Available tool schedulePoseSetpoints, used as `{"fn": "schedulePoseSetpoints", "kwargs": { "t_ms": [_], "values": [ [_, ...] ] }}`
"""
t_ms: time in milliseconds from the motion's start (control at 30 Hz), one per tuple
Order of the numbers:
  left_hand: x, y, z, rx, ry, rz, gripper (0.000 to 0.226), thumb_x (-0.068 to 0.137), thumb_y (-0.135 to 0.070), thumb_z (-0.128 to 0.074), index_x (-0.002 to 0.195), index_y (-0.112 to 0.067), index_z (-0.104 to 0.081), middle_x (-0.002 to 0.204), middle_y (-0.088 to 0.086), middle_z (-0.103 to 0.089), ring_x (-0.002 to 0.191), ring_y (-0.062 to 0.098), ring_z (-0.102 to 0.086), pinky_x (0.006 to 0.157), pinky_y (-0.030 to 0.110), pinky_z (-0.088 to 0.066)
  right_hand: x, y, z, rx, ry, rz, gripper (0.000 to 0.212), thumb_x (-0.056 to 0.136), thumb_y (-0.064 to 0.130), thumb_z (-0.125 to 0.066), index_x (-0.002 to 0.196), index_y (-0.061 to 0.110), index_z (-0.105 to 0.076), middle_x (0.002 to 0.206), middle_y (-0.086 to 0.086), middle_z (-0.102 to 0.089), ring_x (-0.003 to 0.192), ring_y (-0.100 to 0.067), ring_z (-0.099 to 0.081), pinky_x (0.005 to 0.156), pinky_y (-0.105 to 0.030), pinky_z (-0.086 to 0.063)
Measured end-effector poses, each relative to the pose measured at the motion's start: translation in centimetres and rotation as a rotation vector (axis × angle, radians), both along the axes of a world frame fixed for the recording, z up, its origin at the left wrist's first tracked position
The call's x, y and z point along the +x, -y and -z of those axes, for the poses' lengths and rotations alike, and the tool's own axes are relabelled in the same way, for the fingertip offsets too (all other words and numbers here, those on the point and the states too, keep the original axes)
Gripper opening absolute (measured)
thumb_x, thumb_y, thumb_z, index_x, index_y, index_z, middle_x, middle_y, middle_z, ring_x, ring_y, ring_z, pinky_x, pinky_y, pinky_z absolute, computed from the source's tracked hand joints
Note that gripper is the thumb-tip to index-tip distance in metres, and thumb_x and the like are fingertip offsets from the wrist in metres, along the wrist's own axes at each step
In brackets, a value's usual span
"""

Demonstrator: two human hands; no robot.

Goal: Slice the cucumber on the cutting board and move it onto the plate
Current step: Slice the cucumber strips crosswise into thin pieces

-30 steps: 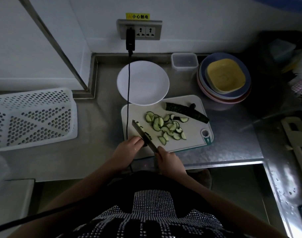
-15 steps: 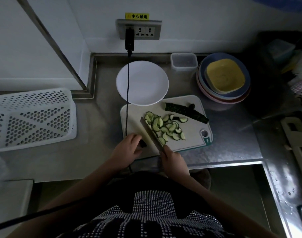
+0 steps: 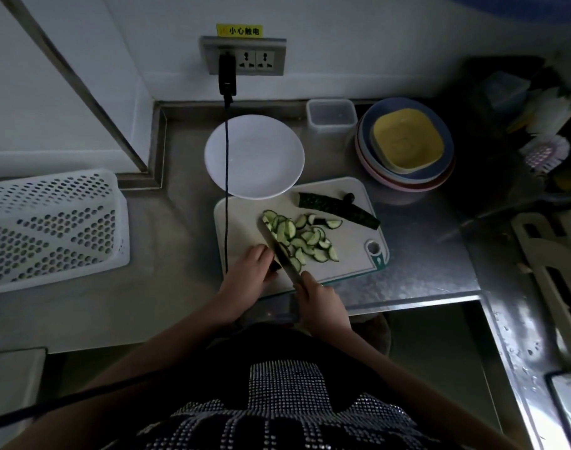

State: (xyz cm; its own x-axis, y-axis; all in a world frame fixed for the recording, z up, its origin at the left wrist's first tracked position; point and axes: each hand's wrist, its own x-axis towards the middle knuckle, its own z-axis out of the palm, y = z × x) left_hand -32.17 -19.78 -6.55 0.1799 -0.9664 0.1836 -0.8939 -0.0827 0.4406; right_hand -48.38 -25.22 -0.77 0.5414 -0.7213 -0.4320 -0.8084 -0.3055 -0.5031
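A white cutting board (image 3: 237, 228) lies on the steel counter, with a white plate (image 3: 255, 157) just behind it. Several cucumber slices (image 3: 305, 238) are piled in the board's middle. An uncut half cucumber (image 3: 337, 207) lies at the board's far edge. My right hand (image 3: 321, 303) grips the handle of a knife (image 3: 279, 250), whose blade rests along the left side of the slice pile. My left hand (image 3: 248, 267) sits at the board's near left, fingers curled on a small dark cucumber end (image 3: 275, 266) beside the blade.
A black cable (image 3: 226, 190) hangs from the wall socket across the plate and board. A white perforated basket (image 3: 50, 228) stands at the left. A clear container (image 3: 331, 113) and stacked bowls (image 3: 407, 141) sit behind on the right. The counter edge drops near my body.
The knife has moved away from the cucumber end and forward to the right, up against the slice pile. My left hand has barely moved.
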Motion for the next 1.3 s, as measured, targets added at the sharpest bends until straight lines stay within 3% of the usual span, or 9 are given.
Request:
{"fn": "schedulePoseSetpoints", "kwargs": {
  "t_ms": [133,233,467,600,767,1067,1300],
  "values": [
    [0.6,-0.8,0.7,-0.116,0.122,0.115,0.023,0.080,-0.013,-0.061,0.098,-0.011,-0.047,0.097,0.007,-0.049,0.085,0.022,-0.046,0.059,0.035,-0.052,0.0,-0.1,0.1,0.011,-0.003,-0.017,0.021,0.100,0.031,-0.039,0.104,0.012,-0.046,0.095,-0.022,-0.064,0.090,-0.042,-0.060,0.063,-0.038,-0.039],
    [0.7,-1.1,1.2,-0.088,0.201,0.173,0.026,0.079,-0.013,-0.055,0.104,-0.008,-0.054,0.101,0.005,-0.047,0.090,0.023,-0.047,0.063,0.035,-0.053,0.2,0.0,0.1,0.001,-0.020,-0.042,0.022,0.101,0.032,-0.038,0.105,0.012,-0.046,0.097,-0.021,-0.065,0.091,-0.041,-0.060,0.063,-0.036,-0.036],
    [0.5,-0.8,0.0,-0.097,0.296,0.161,0.029,0.077,-0.018,-0.046,0.093,-0.007,-0.068,0.088,0.007,-0.060,0.079,0.018,-0.041,0.055,0.030,-0.046,0.2,0.4,-0.1,-0.059,-0.077,-0.141,0.021,0.101,0.032,-0.037,0.109,0.014,-0.045,0.099,-0.018,-0.065,0.093,-0.039,-0.061,0.064,-0.036,-0.036],
    [0.5,-0.8,0.0,-0.066,0.279,0.158,0.030,0.076,-0.017,-0.045,0.093,-0.007,-0.068,0.088,0.008,-0.061,0.077,0.018,-0.044,0.053,0.031,-0.046,0.2,0.7,0.0,-0.092,-0.142,-0.229,0.022,0.102,0.029,-0.035,0.116,0.015,-0.043,0.102,-0.018,-0.066,0.094,-0.038,-0.063,0.068,-0.038,-0.046],
    [0.6,-1.0,-0.1,0.006,0.253,0.165,0.022,0.079,-0.015,-0.045,0.087,-0.007,-0.064,0.088,0.009,-0.058,0.059,0.024,-0.057,0.046,0.031,-0.044,0.4,0.9,0.7,-0.083,-0.227,-0.269,0.025,0.098,0.015,-0.037,0.122,0.017,-0.040,0.105,-0.018,-0.065,0.095,-0.037,-0.064,0.072,-0.039,-0.048],
    [0.4,-0.9,-1.1,0.079,0.271,0.171,0.027,0.077,-0.018,-0.043,0.083,-0.010,-0.068,0.083,0.007,-0.061,0.055,0.023,-0.057,0.046,0.031,-0.044,-0.1,1.0,0.3,-0.124,-0.178,-0.224,0.022,0.100,0.023,-0.036,0.120,0.016,-0.041,0.103,-0.017,-0.066,0.095,-0.037,-0.063,0.069,-0.038,-0.045],
    [0.7,-0.4,-1.1,0.096,0.156,0.135,0.035,0.071,-0.029,-0.046,0.093,-0.007,-0.063,0.094,0.008,-0.058,0.088,0.025,-0.053,0.072,0.033,-0.050,-0.2,0.9,-0.6,-0.125,-0.066,-0.075,0.022,0.102,0.033,-0.035,0.110,0.015,-0.044,0.098,-0.020,-0.066,0.093,-0.041,-0.061,0.063,-0.036,-0.035]
  ]
}}
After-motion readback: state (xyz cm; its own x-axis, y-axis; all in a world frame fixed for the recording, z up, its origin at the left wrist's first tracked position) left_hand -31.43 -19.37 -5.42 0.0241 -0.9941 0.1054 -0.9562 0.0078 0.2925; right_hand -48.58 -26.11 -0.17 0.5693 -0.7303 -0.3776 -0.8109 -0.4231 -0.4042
